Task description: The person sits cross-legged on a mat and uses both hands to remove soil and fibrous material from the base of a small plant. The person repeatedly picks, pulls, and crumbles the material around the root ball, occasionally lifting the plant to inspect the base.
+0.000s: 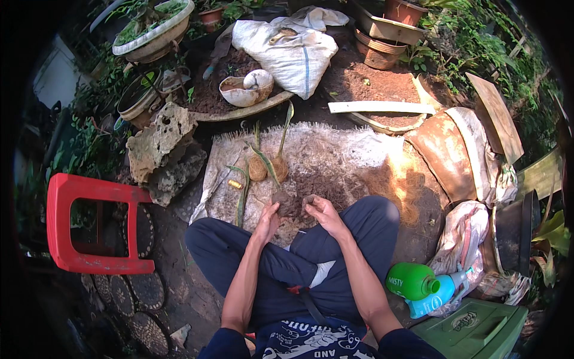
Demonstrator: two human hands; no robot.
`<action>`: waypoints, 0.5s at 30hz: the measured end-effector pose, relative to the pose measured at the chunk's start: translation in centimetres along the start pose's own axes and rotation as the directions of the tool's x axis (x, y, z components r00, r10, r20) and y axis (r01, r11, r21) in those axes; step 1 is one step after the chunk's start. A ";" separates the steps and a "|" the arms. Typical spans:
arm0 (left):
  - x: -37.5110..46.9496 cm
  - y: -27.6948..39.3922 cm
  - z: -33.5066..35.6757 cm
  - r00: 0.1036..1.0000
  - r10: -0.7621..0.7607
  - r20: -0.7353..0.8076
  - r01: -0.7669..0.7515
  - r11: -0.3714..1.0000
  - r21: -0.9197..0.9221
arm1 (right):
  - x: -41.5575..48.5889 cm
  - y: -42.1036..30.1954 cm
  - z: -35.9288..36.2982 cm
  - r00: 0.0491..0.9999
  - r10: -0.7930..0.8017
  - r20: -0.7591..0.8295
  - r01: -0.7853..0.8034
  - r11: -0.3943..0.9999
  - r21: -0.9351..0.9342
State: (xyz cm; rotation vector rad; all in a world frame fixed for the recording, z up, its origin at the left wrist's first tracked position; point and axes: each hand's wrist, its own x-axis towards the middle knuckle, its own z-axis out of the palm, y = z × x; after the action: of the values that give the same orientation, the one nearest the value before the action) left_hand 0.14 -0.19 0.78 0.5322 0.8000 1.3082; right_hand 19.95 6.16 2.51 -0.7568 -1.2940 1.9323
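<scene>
My left hand (pixel 268 221) grips a ball of dark soil (pixel 284 204) low over the sack mat (pixel 334 141). A long green-and-yellow snake plant leaf (pixel 264 162) rises from the ball. Close by on the right, my right hand (pixel 323 214) pinches a small clump of soil (pixel 307 201) between thumb and fingers. Beyond the hands sit two fibre-wrapped root balls (pixel 257 168) with upright snake plant leaves. A loose snake plant leaf (pixel 242 197) lies to their left, beside a spool of yellow thread (pixel 234 184). Crumbled soil (pixel 319 186) is spread across the mat's middle.
Coconut fibre (pixel 406 193) lies at the mat's right. A red plastic stool (pixel 101 188) and porous rocks (pixel 163 146) stand left. A large shell (pixel 246 88) and white sack (pixel 287 51) rest at the back. Spray bottles (pixel 410 280) and a green box (pixel 471 330) are at right.
</scene>
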 end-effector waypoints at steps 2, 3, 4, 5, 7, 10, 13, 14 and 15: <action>0.0 0.0 0.0 1.000 -0.008 -0.007 0.008 1.000 0.006 | -0.1 -0.8 0.2 0.997 0.040 -0.069 -0.030 0.989 0.145; 0.0 0.0 0.0 1.000 -0.007 -0.013 0.007 1.000 0.005 | -0.1 -1.1 0.4 0.997 -0.014 -0.082 0.025 0.991 0.129; 0.0 0.0 0.0 1.000 0.008 0.003 -0.008 1.000 0.000 | 0.0 -1.2 0.6 0.993 -0.029 -0.115 0.042 0.992 0.120; 0.0 0.1 0.0 1.000 0.002 -0.025 -0.002 1.000 0.008 | 0.0 -1.3 0.7 0.988 -0.043 -0.147 0.060 0.992 0.111; 0.0 0.1 0.1 0.999 0.010 -0.045 -0.010 1.000 0.017 | 0.2 -1.4 0.9 0.982 0.015 -0.189 -0.011 1.000 0.025; 0.0 0.1 0.2 0.995 0.037 -0.089 -0.034 0.999 0.043 | 0.5 -1.0 0.9 0.958 0.097 -0.268 -0.122 0.990 -0.077; 0.0 -0.1 0.2 0.993 0.029 -0.117 -0.028 1.000 0.009 | 0.5 -0.7 0.8 0.973 0.051 -0.225 -0.080 0.989 -0.122; 0.0 -0.2 0.2 0.990 0.027 -0.138 -0.025 1.000 0.016 | 0.5 -0.6 0.7 0.981 0.022 -0.192 -0.048 0.990 -0.133; 0.0 -0.4 0.2 0.987 0.026 -0.157 -0.022 0.999 0.024 | 0.5 -0.5 0.7 0.980 0.023 -0.195 -0.050 0.990 -0.135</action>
State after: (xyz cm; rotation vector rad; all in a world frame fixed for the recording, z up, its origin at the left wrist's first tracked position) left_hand 0.53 -0.23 0.63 0.4607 0.9421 1.3774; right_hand 19.20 6.34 3.18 -1.0188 -1.3121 1.7605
